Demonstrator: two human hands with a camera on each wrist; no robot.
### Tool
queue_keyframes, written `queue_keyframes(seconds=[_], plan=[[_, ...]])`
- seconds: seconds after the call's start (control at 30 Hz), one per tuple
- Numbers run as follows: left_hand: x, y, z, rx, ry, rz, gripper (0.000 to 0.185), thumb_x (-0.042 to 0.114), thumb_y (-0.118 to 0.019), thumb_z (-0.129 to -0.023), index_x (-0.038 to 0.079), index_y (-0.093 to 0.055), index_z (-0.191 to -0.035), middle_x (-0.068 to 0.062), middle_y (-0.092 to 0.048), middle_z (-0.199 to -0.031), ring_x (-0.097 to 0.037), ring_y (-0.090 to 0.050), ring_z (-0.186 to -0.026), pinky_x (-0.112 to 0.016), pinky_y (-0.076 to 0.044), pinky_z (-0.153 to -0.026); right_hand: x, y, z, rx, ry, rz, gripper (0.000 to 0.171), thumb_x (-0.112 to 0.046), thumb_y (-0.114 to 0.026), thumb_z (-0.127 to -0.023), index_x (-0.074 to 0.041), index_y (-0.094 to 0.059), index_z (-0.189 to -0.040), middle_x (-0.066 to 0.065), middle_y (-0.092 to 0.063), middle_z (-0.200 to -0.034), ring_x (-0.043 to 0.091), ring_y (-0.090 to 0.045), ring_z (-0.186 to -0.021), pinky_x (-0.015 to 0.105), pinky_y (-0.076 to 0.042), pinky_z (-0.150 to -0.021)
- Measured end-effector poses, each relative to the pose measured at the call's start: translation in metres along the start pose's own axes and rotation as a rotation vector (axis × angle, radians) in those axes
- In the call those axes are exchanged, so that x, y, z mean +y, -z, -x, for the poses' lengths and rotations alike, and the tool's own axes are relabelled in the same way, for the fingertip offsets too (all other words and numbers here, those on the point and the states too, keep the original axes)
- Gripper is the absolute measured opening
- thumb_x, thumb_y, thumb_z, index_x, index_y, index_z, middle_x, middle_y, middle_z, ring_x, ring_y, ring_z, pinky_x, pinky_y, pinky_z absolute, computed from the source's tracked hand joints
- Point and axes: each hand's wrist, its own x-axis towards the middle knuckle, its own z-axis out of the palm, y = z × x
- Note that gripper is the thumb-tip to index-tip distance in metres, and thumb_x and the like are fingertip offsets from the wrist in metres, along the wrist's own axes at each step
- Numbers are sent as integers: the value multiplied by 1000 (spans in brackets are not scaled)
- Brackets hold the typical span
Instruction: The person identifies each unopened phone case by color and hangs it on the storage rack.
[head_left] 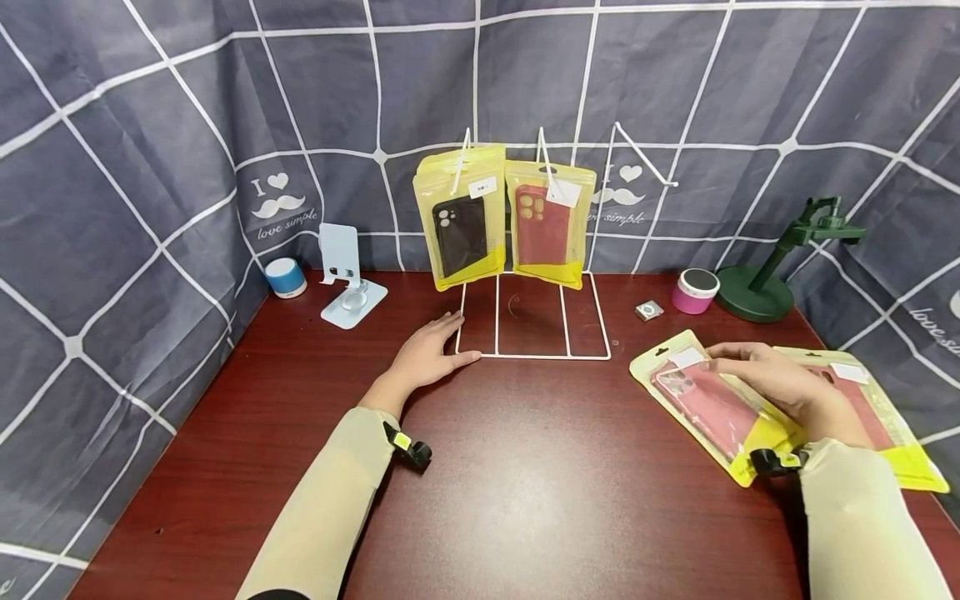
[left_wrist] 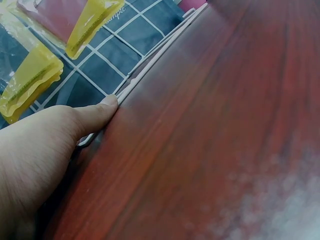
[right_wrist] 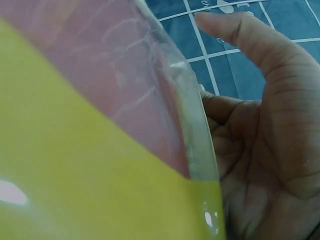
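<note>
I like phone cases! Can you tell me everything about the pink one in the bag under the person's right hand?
The pink phone case in its clear-fronted yellow plastic bag lies flat and slanted on the dark red wooden table. A white label sits near its top, a yellow band at its bottom. The right hand grips it, and it overlaps a second similar yellow bag.

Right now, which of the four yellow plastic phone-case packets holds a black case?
The left hanging packet on the white wire rack; the other three hold red or pink cases.

Bright, even light; head view bends at its edges, both wrist views blur close up.
</note>
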Motion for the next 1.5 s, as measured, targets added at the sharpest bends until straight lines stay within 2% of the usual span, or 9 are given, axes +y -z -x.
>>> queue_keyframes(seconds=[0.1,0.17,0.3,0.4,0.53,0.7,0.97,1.3,1.5], plan=[[0,1,1,-2,4,1,93,73,-57,-88,10,-41,-155,-6,-36,-160,-24,-28,-150,-43,-25,-121,0,-2,1,14,13,-11,51,-32,-51,-105,6,-53,-140,-6,-66,-123,4,-60,-106,17,-49,-87],[1,1,1,-2,5,0,93,73,-57,-88,10,-41,-155,-6,-36,-160,-24,-29,-150,-43,-25,-121,-1,-2,1,25,13,-19,52,-33,-50,-106,7,-52,-140,-2,-64,-127,1,-60,-107,16,-49,-88],[0,1,2,-1,1,-1,93,72,-57,-89,9,-41,-155,-6,-36,-160,-24,-29,-149,-42,-25,-121,-1,-2,0,58,41,126,52,-39,-47,-107,2,-58,-138,13,-60,-134,-4,-57,-106,13,-46,-87],[0,1,1,-2,-1,-3,93,72,-57,-89,9,-41,-154,-6,-36,-160,-24,-29,-149,-42,-25,-121,2,-1,0,58,35,195,48,-40,-50,-105,-5,-61,-136,14,-62,-132,1,-57,-105,16,-46,-86],[1,1,1,3,-3,-6,92,71,-58,-89,9,-42,-154,-6,-37,-160,-24,-29,-149,-42,-25,-121,6,-2,-2,12,19,103,42,-30,-62,-100,-6,-60,-134,9,-67,-123,14,-62,-103,22,-50,-86],[3,1,1,2,3,-3,91,70,-59,-88,9,-42,-154,-7,-36,-160,-25,-29,-149,-43,-25,-121,8,-3,-4,20,59,86,41,-24,-70,-96,-5,-62,-131,4,-69,-116,16,-63,-100,21,-50,-85],[4,3,2,-2,10,1,91,70,-59,-89,9,-42,-154,-7,-36,-160,-24,-29,-149,-43,-25,-121,4,0,-5,30,109,75,37,-19,-67,-98,-4,-60,-130,7,-72,-107,23,-68,-88,28,-56,-77],[2,1,1,2,7,-4,92,71,-59,-88,10,-41,-155,-6,-36,-160,-23,-28,-150,-42,-24,-121,-3,-2,-2,70,136,81,38,-18,-69,-96,-2,-62,-130,3,-73,-109,19,-68,-89,23,-53,-79],[0,-1,0,9,0,1,92,72,-58,-88,10,-42,-154,-6,-36,-160,-24,-29,-150,-42,-24,-121,-5,-1,-2,39,132,68,37,-17,-68,-97,-2,-63,-130,5,-74,-108,22,-69,-88,26,-56,-77]])
